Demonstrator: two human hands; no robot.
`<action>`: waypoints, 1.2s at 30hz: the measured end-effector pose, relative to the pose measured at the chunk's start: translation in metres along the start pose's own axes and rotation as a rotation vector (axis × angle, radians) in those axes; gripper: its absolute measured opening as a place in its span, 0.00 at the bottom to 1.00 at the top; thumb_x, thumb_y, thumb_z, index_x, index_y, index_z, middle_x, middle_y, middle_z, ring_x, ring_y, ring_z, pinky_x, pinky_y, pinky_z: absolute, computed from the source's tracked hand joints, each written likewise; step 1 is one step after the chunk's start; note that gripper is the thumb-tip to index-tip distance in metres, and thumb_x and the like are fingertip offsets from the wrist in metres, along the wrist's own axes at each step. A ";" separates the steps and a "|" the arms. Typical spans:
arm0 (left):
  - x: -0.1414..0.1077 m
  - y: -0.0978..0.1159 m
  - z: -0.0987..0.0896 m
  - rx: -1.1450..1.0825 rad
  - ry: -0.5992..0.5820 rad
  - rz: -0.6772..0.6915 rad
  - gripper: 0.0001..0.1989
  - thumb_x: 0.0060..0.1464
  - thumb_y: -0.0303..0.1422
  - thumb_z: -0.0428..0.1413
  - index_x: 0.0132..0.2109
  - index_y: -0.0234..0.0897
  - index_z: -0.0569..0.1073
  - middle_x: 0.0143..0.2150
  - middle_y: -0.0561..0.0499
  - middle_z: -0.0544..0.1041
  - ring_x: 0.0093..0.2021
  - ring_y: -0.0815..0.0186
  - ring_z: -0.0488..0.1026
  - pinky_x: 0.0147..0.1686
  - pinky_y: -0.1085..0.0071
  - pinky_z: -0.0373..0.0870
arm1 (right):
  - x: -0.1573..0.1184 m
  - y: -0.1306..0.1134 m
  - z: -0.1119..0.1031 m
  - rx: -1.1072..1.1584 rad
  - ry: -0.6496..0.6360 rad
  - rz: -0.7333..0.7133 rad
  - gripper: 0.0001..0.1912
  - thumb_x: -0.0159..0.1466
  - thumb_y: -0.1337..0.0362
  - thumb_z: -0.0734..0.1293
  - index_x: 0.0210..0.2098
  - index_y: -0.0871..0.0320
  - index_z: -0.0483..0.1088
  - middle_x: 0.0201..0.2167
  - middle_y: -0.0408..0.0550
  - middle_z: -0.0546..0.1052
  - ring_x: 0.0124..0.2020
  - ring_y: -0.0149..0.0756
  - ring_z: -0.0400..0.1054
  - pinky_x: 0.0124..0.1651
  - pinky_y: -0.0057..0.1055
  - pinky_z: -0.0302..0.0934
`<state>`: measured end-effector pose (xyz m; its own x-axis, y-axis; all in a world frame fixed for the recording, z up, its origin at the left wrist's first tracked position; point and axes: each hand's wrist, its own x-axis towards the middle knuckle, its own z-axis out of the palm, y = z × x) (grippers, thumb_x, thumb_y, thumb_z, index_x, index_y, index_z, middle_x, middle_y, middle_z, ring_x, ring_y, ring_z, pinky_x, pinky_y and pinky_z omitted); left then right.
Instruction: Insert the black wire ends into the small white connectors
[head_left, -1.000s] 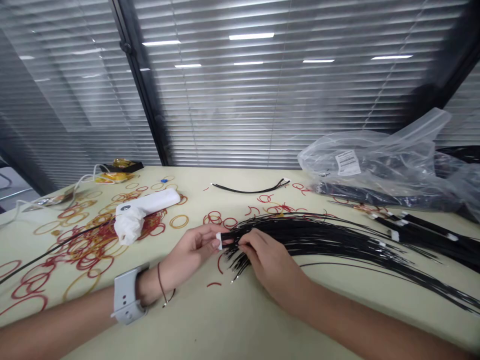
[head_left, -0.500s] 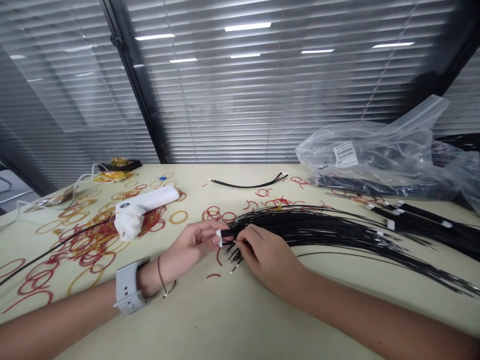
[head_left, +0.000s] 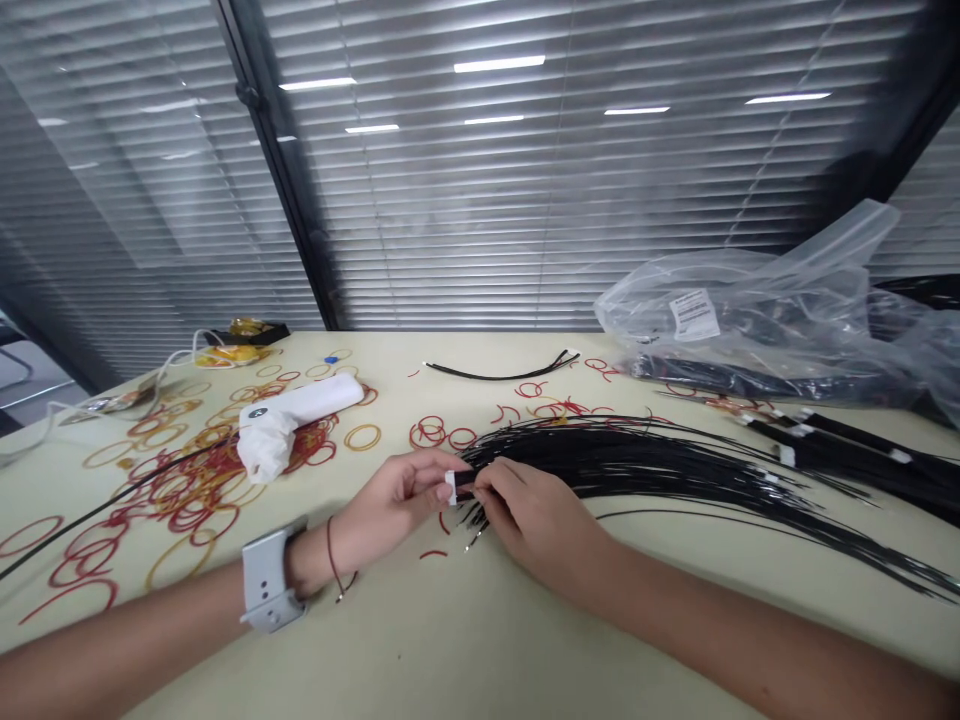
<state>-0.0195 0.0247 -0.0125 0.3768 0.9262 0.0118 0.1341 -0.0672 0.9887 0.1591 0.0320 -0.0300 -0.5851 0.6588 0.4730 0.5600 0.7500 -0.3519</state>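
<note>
At the middle of the table, my left hand (head_left: 409,497) pinches a small white connector (head_left: 451,487) between thumb and fingers. Black wires run from the connector toward my right hand (head_left: 529,510). My right hand is closed, its thumb and forefinger pinched at the wires just behind the connector; exactly what lies between the fingertips is too small to make out. Under and behind it lies a thick bundle of loose black wires (head_left: 660,460), spreading to the right, with small metal-tipped ends showing below my fingers.
Red and yellow rubber bands (head_left: 187,490) lie scattered at left around a white handheld device (head_left: 330,395). One short black cable (head_left: 495,374) lies at the back. A clear plastic bag (head_left: 750,300) and black cables with white connectors (head_left: 847,445) are at right.
The whole view has shifted slightly. My left hand has come a little nearer my right hand, and both still hold at the connector end.
</note>
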 end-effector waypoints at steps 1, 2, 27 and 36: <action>-0.001 0.000 0.001 0.009 -0.010 0.000 0.10 0.51 0.31 0.53 0.41 0.32 0.66 0.29 0.52 0.70 0.26 0.74 0.63 0.26 0.78 0.61 | 0.000 0.000 0.000 0.014 -0.014 0.003 0.10 0.62 0.69 0.52 0.29 0.62 0.62 0.26 0.47 0.67 0.27 0.29 0.59 0.30 0.26 0.53; -0.002 0.000 0.002 0.013 -0.016 0.000 0.11 0.51 0.31 0.53 0.41 0.32 0.66 0.27 0.53 0.70 0.26 0.74 0.63 0.26 0.78 0.61 | 0.000 0.001 0.000 0.029 -0.029 0.002 0.09 0.62 0.69 0.52 0.29 0.62 0.62 0.26 0.47 0.67 0.27 0.28 0.59 0.30 0.26 0.53; 0.000 0.002 0.003 -0.031 -0.016 -0.016 0.12 0.51 0.34 0.52 0.41 0.32 0.64 0.29 0.52 0.67 0.26 0.74 0.61 0.27 0.77 0.63 | -0.005 0.006 0.009 -0.136 0.192 -0.186 0.15 0.58 0.78 0.54 0.43 0.64 0.62 0.31 0.49 0.65 0.32 0.33 0.55 0.35 0.31 0.55; 0.000 0.004 0.004 0.047 -0.010 -0.009 0.12 0.50 0.36 0.52 0.40 0.32 0.64 0.27 0.53 0.67 0.26 0.73 0.61 0.26 0.77 0.61 | -0.004 0.006 0.009 -0.108 0.176 -0.138 0.09 0.59 0.76 0.56 0.38 0.62 0.62 0.27 0.45 0.67 0.30 0.30 0.57 0.33 0.28 0.54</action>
<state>-0.0156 0.0232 -0.0086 0.3843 0.9232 0.0017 0.1800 -0.0767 0.9807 0.1594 0.0341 -0.0411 -0.5543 0.5229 0.6476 0.5468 0.8154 -0.1903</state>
